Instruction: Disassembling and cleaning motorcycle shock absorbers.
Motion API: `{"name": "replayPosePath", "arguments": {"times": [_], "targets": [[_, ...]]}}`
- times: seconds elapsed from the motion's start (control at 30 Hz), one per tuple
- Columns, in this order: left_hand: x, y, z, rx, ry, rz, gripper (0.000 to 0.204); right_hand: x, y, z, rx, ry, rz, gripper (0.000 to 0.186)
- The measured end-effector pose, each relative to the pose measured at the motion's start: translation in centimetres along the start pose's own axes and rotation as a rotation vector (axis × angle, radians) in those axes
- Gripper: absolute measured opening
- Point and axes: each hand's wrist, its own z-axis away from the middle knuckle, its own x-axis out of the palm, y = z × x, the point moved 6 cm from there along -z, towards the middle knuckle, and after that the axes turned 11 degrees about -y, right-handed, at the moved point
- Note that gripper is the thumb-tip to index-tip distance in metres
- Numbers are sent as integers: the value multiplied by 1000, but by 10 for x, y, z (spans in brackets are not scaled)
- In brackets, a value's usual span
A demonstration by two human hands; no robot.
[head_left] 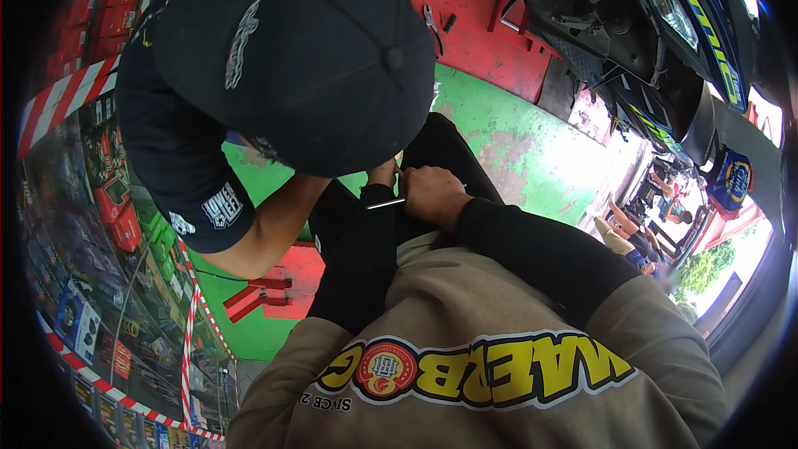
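My right hand [435, 190] is closed in a fist in front of my lap. A short silver metal rod [385, 204] sticks out of it to the left, across my left sleeve; its other end is hidden in the fist. Just left of it, my left hand [383, 173] shows only in a small part at the end of its black sleeve. The brim of a co-worker's black cap [299, 58] covers its fingers. That co-worker leans in close, with a bare forearm [283, 214] reaching toward the same spot. Whatever lies beneath the cap is hidden.
Pliers [432, 29] and a small black piece [450, 23] lie on the red floor. Motorcycles [657, 58] stand at the right. A glass display case [125, 258] with packaged goods lines the left. Red metal brackets [259, 295] rest nearby. Other people [636, 237] sit at the far right.
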Motion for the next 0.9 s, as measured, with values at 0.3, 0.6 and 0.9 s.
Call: {"name": "replayPosePath", "arguments": {"times": [0.3, 0.6, 0.9], "targets": [[-24, 55, 5, -35, -496, -623, 18, 2, -1, -1, -47, 37, 23, 26], [-12, 39, 8, 220, -501, -670, 11, -1, 0, 1, -24, 48, 29, 27], [-15, 41, 11, -431, -470, 169, 10, 2, 9, 0, -26, 51, 21, 26]]}}
